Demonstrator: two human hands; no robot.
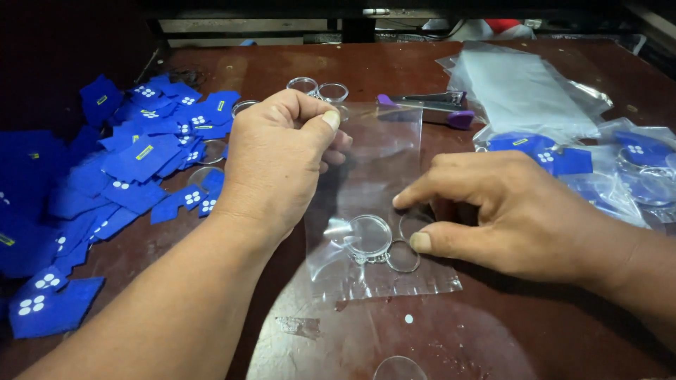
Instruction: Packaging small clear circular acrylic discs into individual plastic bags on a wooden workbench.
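Head view: near the middle of the desk (493, 338), the left hand (271, 165) pinches the top edge of a clear plastic bag (373, 183) between thumb and curled fingers, lifting that end. The right hand (507, 211) presses on the bag's lower half, thumb and forefinger closed on a clear round keychain disc (370, 236) and its metal ring (403, 257), seemingly through the film. Whether the fingers grip the disc or only pin it, I cannot tell for sure.

The risk, as I judge it: the film is slick and thin, so the disc could slide back toward the bag's mouth or the ring could snag the plastic if the left pinch slackens or the right fingers shift. A second loose disc (398, 367) lies at the near edge of the desk and could be knocked off by a wrist.

The bag's long axis runs from the far edge toward the near edge, its held end pointing away from the person, its bottom seam nearest them. Blue fabric patches (134, 162) are heaped at the left side; packed bags (612, 165) lie at the right.
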